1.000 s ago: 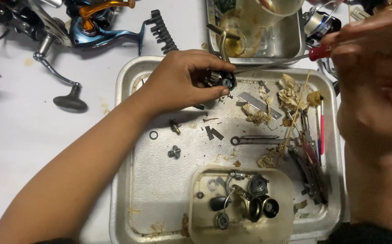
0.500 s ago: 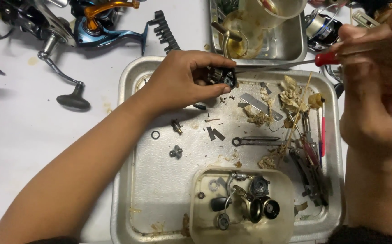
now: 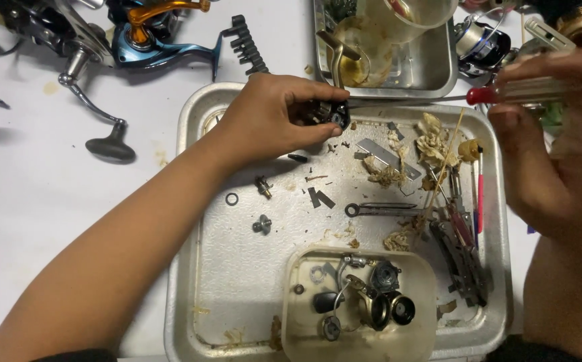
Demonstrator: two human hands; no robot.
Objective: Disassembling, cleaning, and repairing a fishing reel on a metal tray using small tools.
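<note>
Two hands over a dented metal tray (image 3: 190,201), and the work sits at its 12 o'clock edge. Left hand (image 3: 271,121) curls in, fingertips pinching a small black reel part (image 3: 328,114), likely pinned there to keep it from twisting. Right hand (image 3: 559,147), at 3 o'clock, is wrapped round the clear handle of a screwdriver (image 3: 498,95), red collar, thin steel shaft laid level with its tip meeting that part. Loose on the scuffed tray: a rubber ring (image 3: 232,199), small screws, greasy paper scraps. At 6 o'clock, a cloudy plastic tub (image 3: 297,268) corrals gears and bearings. Spinning reels (image 3: 137,33) lie at 11 o'clock.
</note>
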